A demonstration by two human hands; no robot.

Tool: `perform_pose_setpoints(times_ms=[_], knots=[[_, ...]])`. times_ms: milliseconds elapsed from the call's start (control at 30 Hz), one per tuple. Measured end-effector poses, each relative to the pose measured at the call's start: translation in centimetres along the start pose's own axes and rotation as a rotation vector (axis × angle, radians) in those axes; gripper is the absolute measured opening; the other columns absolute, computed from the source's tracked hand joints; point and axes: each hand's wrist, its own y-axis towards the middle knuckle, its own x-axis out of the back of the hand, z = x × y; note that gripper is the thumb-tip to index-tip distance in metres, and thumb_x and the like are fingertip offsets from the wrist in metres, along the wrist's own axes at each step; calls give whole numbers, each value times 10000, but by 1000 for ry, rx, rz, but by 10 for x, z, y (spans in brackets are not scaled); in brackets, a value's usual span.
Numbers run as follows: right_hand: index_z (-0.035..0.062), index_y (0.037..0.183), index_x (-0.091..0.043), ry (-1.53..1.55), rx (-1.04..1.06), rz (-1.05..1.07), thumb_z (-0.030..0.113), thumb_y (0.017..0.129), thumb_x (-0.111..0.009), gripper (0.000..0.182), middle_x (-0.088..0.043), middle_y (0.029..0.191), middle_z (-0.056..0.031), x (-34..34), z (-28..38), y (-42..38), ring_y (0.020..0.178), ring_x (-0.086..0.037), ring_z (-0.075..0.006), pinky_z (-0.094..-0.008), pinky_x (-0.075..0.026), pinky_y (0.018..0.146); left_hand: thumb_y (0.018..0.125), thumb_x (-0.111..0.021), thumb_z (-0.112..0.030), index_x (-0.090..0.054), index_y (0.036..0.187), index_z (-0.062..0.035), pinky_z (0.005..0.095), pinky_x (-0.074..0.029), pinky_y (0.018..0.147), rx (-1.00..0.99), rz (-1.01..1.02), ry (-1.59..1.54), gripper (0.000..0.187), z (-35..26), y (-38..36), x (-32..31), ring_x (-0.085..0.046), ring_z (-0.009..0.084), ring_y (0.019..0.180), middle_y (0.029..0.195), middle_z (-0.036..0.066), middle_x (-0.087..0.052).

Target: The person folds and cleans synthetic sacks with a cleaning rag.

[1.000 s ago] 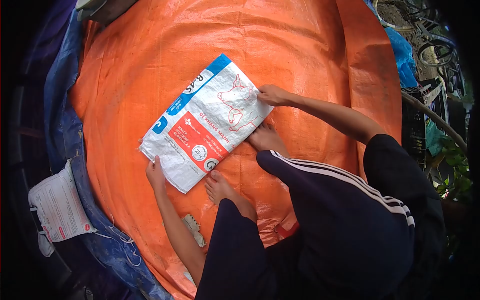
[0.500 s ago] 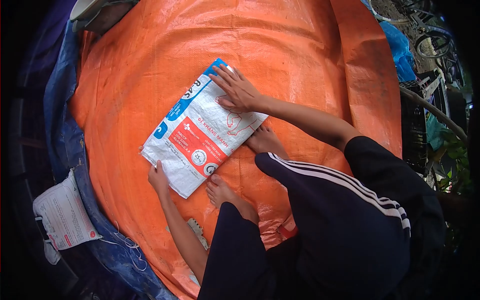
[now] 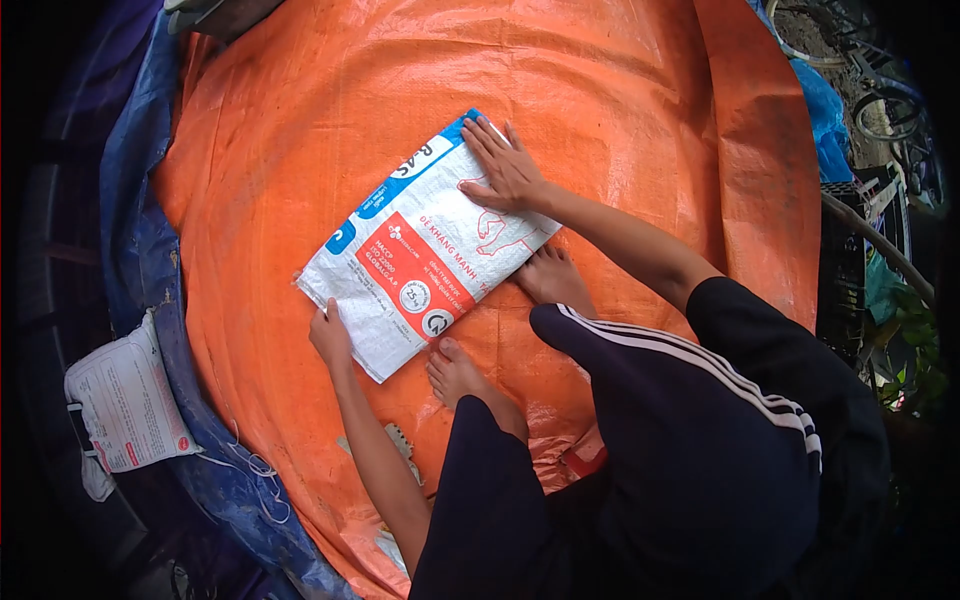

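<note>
- An orange tarp is spreading beneath the whole scene, its creased surface catching the light.
- A person in dark trousers with white side stripes is sitting at the lower right, both knees bending and both arms reaching forward.
- A blue tarp is running along the orange one's left side, wrinkling as it goes.
- A printed sack is lying flat on the orange tarp in front of the person's feet, slanting between the two hands and showing a blue band, a red panel marked HACCP and a "25 kg" badge.
- A white bag with small print is resting at the far left, beside the blue tarp.
- The right foot and left foot are resting bare at the printed sack's near edge.
- The right hand is pressing palm down near the sack's blue-banded upper corner, its fingers spreading open, gripping nothing and partly covering a red line drawing.
- The left hand is touching the sack's lower-left edge, its fingers bending partway; whether they are pinching the material cannot be told.
- A thin white cord is trailing in loops over the blue tarp, near the bag.
</note>
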Motion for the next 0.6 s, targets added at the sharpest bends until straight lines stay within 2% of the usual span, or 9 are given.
perform_pose_setpoints(times_ms=[200, 367, 400, 433, 467, 500, 533, 567, 600], knots=[[-56, 1518, -214, -17, -7, 8, 657, 883, -480, 991, -169, 1614, -215, -1, -6, 7, 1510, -121, -347, -560, -73, 1201, 974, -561, -363, -648, 877, 76, 519, -476, 742, 14, -22, 20, 458, -1, 0, -3, -640, 469, 852, 904, 298, -669], [-50, 1527, -191, -131, -3, 32, 670, 878, -472, 1009, -159, 1622, -201, -7, -6, 10, 1518, -99, -325, -551, -45, 1203, 962, -575, -321, -639, 834, 70, 536, -473, 784, 45, -93, 17, 416, -13, -8, -4, -639, 478, 888, 893, 306, -667], [-48, 1530, -183, -140, -15, 54, 658, 875, -482, 1008, -152, 1624, -197, -6, -3, 11, 1520, -95, -320, -552, -40, 1203, 951, -601, -292, -593, 919, 54, 539, -476, 787, 70, -154, 32, 348, -17, -13, -7, -637, 480, 891, 892, 309, -662], [-46, 1533, -175, -153, -27, 76, 647, 873, -492, 1008, -146, 1627, -193, -2, -1, 11, 1521, -91, -316, -552, -36, 1203, 935, -635, -253, -508, 1054, 19, 546, -482, 776, 136, -249, 5, 322, -38, -24, -3, -635, 483, 894, 970, 302, -647], [-44, 1535, -167, -137, -33, 91, 628, 874, -503, 1000, -139, 1629, -190, 0, 1, 11, 1523, -84, -313, -555, -33, 1202, 921, -657, -230, -426, 1208, -2, 526, -491, 795, 103, -375, 20, 434, -48, -30, -6, -614, 466, 995, 1130, 290, -591], [-41, 1537, -160, -132, -45, 107, 609, 874, -514, 994, -133, 1631, -188, 1, 2, 12, 1524, -78, -310, -558, -30, 1200, 914, -661, -225, -382, 1311, 0, 525, -468, 883, 44, -474, 76, 535, -54, -34, -13, -528, 435, 1169, 1273, 259, -500], [-40, 1538, -158, -125, -50, 125, 600, 875, -517, 989, -126, 1633, -187, 6, 8, 15, 1525, -72, -309, -559, -31, 1200, 906, -660, -222, -355, 1379, -2, 547, -406, 981, -53, -574, 209, 604, -62, -38, -22, -435, 407, 1267, 1351, 240, -438], [-39, 1538, -156, -128, -61, 148, 591, 875, -521, 985, -120, 1634, -186, 11, 10, 15, 1526, -67, -308, -561, -32, 1199, 904, -652, -222, -360, 1404, -3, 563, -348, 1046, -97, -535, 151, 619, -80, -43, -25, -398, 405, 1304, 1399, 243, -397], [-38, 1539, -154, -135, -78, 177, 582, 875, -525, 981, -114, 1636, -184, 16, 12, 15, 1527, -61, -308, -563, -33, 1199, 914, -635, -243, -376, 1421, -20, 552, -317, 1087, -245, -525, 160, 611, -92, -48, -35, -356, 419, 1349, 1444, 262, -360]])
